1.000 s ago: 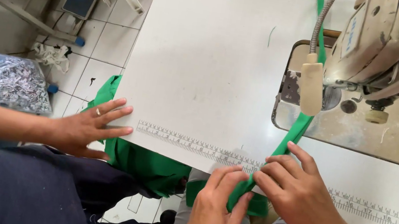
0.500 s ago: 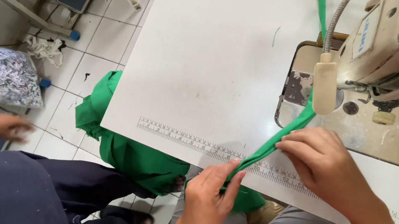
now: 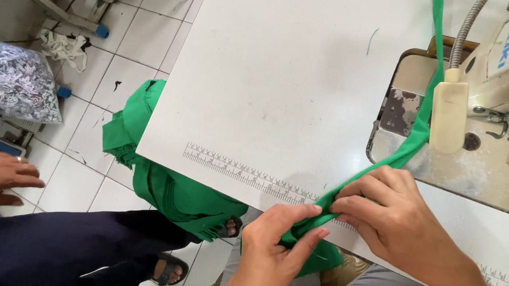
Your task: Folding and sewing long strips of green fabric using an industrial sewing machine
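Both hands, left hand point(image 3: 270, 249) and right hand point(image 3: 394, 215), still pinched on green strip point(image 3: 416, 132), now nearer table edge point(image 3: 229, 172).

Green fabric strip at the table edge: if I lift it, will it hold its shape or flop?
Likely floppy: the green fabric strip bends over the table edge and bunches between the left hand and right hand. Probably light, since fingertips alone pinch it. It may drag, because green fabric hangs below.

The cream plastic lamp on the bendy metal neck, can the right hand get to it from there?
Probably yes. The right hand pinches the green fabric strip at the table edge, and the cream plastic lamp hangs just beyond it with only that strip between them. It would likely have to let go first.
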